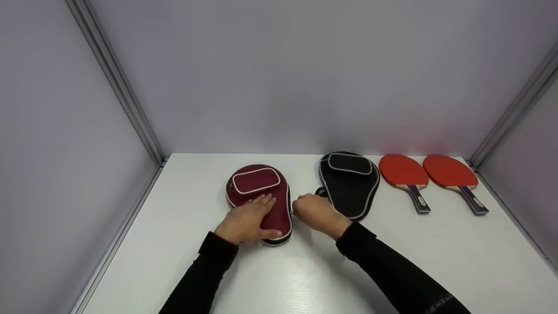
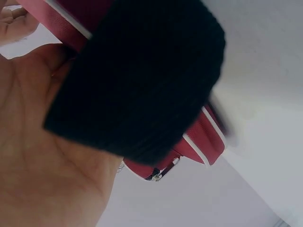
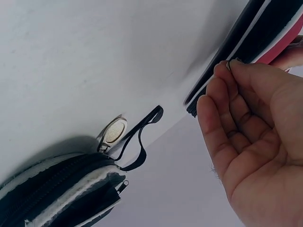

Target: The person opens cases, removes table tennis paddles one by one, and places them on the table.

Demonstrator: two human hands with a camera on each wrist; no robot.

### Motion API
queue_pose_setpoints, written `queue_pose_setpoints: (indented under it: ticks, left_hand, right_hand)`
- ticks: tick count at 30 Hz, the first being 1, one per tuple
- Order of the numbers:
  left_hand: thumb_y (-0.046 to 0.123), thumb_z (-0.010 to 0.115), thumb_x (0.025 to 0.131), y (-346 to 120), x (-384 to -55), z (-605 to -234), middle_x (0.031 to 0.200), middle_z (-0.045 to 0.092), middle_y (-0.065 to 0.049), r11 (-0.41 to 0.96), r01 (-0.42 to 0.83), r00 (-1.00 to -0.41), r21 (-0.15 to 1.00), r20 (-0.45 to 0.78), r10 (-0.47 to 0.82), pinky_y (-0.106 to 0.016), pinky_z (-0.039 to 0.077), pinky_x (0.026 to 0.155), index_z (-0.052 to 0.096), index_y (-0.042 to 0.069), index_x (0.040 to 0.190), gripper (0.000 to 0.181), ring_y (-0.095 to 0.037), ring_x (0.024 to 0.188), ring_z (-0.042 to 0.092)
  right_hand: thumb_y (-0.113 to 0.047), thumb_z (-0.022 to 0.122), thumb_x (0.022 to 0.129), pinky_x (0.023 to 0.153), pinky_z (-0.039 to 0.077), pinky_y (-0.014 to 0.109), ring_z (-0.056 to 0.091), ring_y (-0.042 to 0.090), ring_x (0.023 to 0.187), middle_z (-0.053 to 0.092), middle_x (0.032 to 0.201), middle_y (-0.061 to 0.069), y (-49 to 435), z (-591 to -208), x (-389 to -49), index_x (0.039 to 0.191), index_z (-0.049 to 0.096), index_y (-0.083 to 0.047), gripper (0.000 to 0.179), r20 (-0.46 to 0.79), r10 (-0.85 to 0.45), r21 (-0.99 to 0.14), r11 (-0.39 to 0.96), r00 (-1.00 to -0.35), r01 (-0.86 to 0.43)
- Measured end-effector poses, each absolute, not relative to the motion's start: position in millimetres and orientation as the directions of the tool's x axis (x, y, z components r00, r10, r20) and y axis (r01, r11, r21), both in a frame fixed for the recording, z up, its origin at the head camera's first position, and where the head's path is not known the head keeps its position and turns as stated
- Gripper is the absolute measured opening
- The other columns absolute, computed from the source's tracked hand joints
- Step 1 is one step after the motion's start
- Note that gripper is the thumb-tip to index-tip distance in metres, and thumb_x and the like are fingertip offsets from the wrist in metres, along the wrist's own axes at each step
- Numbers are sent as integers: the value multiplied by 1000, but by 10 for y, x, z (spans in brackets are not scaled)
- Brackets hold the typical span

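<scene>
A dark red paddle case [image 1: 280, 209] with white piping and a front pocket lies flat on the table. My left hand [image 1: 248, 221] rests on its lower part, fingers extended and thumb spread. At the case's right edge, my right hand [image 1: 320, 213] pinches a small zipper pull [image 3: 229, 65] between thumb and forefinger, the other fingers curled in. In the left wrist view a black sleeve [image 2: 137, 80] hides much of the red case. Just beyond the right hand lies a black paddle case [image 1: 352, 188]; its silvery oval zipper pull [image 3: 115, 131] shows in the right wrist view.
Right of the black case, two red table tennis paddles [image 1: 403, 170] lie side by side, handles toward me. A thin black strap loop [image 3: 139, 161] sticks out from the black case. Grey panels [image 1: 279, 78] wall in the white table [image 1: 187, 196] behind and at both sides.
</scene>
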State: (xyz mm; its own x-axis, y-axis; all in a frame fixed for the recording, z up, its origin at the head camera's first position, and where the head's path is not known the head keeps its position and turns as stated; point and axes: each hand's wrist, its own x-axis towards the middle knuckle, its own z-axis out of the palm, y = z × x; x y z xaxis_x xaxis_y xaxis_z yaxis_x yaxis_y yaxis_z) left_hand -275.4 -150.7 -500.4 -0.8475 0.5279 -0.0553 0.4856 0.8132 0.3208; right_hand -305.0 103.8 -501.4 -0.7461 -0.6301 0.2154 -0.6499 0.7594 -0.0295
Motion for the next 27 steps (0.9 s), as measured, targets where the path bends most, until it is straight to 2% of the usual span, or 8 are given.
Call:
queue_pose_setpoints:
  ticks: [7,14,27]
  left_hand:
    - [60,83,104,-1508,-2746,-4976,189,43,-21,804,492,-845,335,-38,533,-57,37,147,43,1,180,104,-40,180,38]
    - [62,82,104,-1501,-2757,-4991,190,41,-20,809,492,-845,323,-47,533,-56,36,148,41,1,181,106,-40,181,37]
    - [62,82,104,-1492,-2751,-4994,190,41,-19,815,490,-847,310,-51,529,-55,35,148,41,4,182,105,-39,181,36]
  right_hand:
    - [-4,84,99,59,66,46,78,31,69,77,76,11,1074,-4999,-2961,80,77,-6,20,247,-668,22,729,-703,-685]
    - [-3,84,98,59,65,42,79,27,70,79,76,8,1107,-4994,-2867,78,77,-8,22,249,-701,39,697,-668,-716]
    - [-5,86,100,60,65,39,79,25,75,80,82,6,1137,-4987,-2637,81,79,-11,21,198,-709,2,691,-677,-723]
